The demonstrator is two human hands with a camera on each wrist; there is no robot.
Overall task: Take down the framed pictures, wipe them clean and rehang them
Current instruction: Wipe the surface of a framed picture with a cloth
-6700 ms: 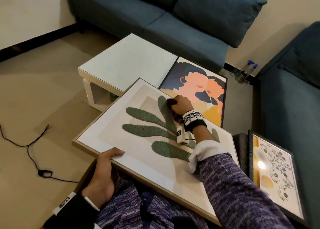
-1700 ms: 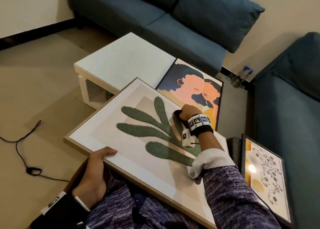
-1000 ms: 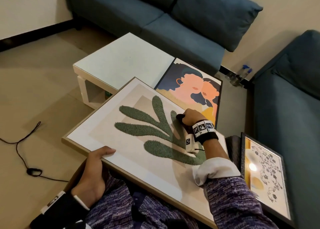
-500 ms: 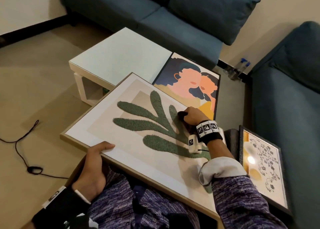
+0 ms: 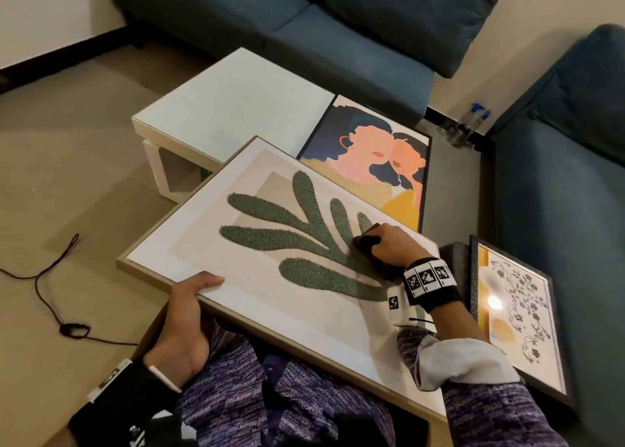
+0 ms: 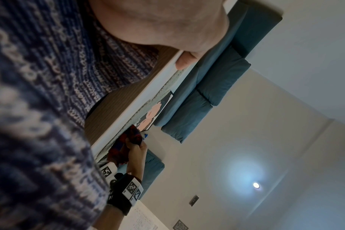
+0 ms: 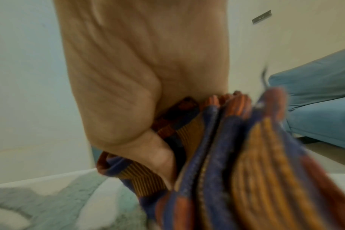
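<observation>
On the lap of the seated person, a large leaf picture [image 5: 270, 260] in a pale wooden frame is laid tilted, its far corner reaching toward a white tabletop [image 5: 233, 98]. Its near left edge is gripped by the left hand [image 5: 182, 325], the thumb laid flat on the white border and the fingers curled underneath, out of sight. Further up, on the right side of the green leaf design, a striped cloth [image 7: 226, 155] in red, blue and orange is bunched inside the right hand [image 5: 389, 247]; its fingers are curled tightly round the cloth, which is pressed against the picture's surface. A black band with square markers is worn on the right wrist.

To the right, beside the person, a dark-framed flower picture [image 5: 517, 314] is laid flat, a lamp's glare reflected in its glass. Beyond the leaf picture, a portrait picture [image 5: 368, 162] of two faces in a thin black frame is seen at the tabletop's right edge; whether it lies on or leans against the tabletop cannot be told. On the floor at the left, a black cable [image 5: 50, 284] is trailed. Furthest away, a blue sofa [image 5: 304, 24] is set along the wall, and two spray bottles [image 5: 470, 122] are stood on the floor in the corner.
</observation>
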